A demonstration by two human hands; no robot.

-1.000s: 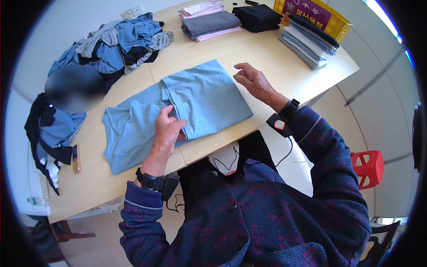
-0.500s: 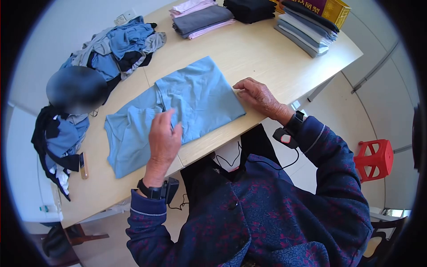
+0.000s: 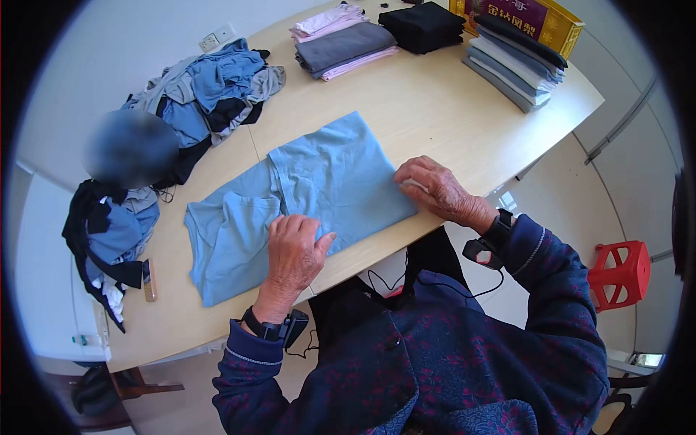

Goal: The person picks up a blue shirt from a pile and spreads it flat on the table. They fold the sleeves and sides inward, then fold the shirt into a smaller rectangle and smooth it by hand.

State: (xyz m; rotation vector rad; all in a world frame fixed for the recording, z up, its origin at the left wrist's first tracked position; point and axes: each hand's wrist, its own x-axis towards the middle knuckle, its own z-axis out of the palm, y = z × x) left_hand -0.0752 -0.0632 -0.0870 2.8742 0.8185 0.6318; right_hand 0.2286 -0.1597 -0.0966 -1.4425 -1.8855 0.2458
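Observation:
A light blue shirt (image 3: 348,170) lies partly folded on the table, its folded layers at the right and a looser, creased part at the left. My left hand (image 3: 296,250) rests on the lower middle of the shirt, palm down, thumb apart from the fingers. At the shirt's right edge is my right hand (image 3: 441,192), its fingers curled together. Something pale shows between those fingers, too small to make out.
Crumpled clothes (image 3: 210,90) lie at the table's left, near a phone (image 3: 149,280). Folded stacks in grey and pink (image 3: 344,51), black (image 3: 422,27) and mixed colours (image 3: 511,65) stand at the back. A yellow box (image 3: 573,32) and a red stool (image 3: 621,275) are at the right.
My left hand has come down onto the shirt. The fingers of my right hand have closed in at the shirt's right edge. The whole view has shifted slightly.

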